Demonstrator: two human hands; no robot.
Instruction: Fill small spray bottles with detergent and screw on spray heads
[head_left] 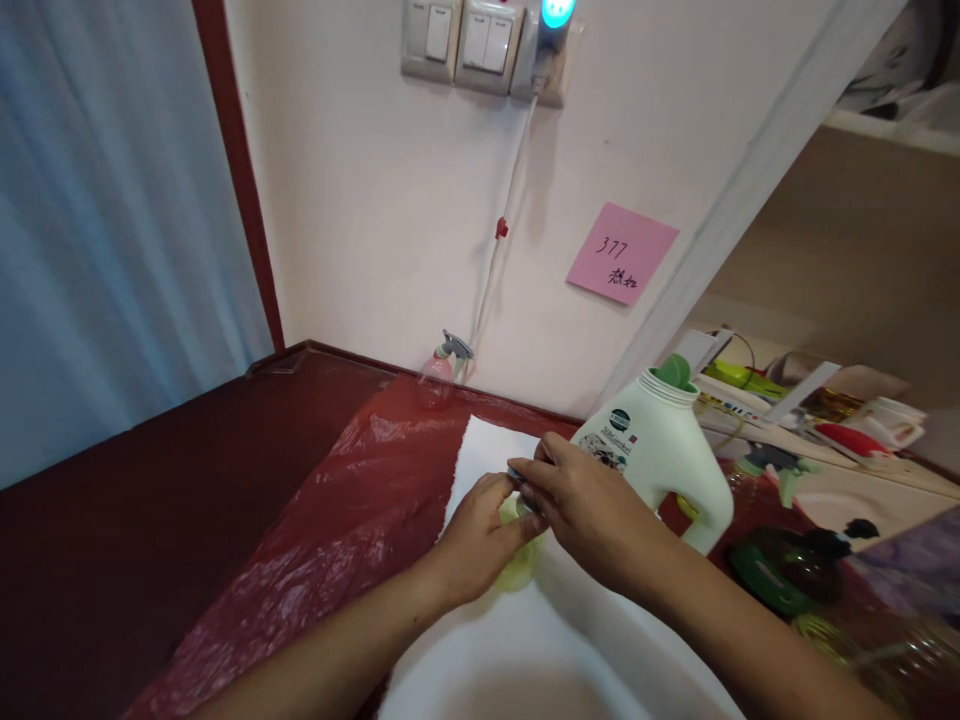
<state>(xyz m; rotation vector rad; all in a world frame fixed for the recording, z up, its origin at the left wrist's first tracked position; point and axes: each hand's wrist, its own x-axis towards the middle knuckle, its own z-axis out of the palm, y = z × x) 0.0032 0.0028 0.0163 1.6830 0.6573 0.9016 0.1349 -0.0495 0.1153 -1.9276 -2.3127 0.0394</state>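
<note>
A small see-through yellow-green bottle (517, 572) stands between my two hands, partly hidden by them. My left hand (480, 535) is closed around its upper part. My right hand (574, 495) pinches the grey top of the bottle, its fingers bent over the neck; whether that top is loose or fixed, I cannot tell. Under and behind the bottle lies a white sheet (480, 455) with a ragged edge. Just to the right of my right hand stands a pale green detergent jug (675, 440), uncapped, with a green piece in its mouth.
Against the wall stands a pink spray bottle (436, 382) with a grey trigger. Red plastic film (352, 510) covers part of the dark table (150, 480). A white rounded surface (555, 665) is closest to me. At right are dark green bottles (787, 570) and a cluttered shelf (847, 450).
</note>
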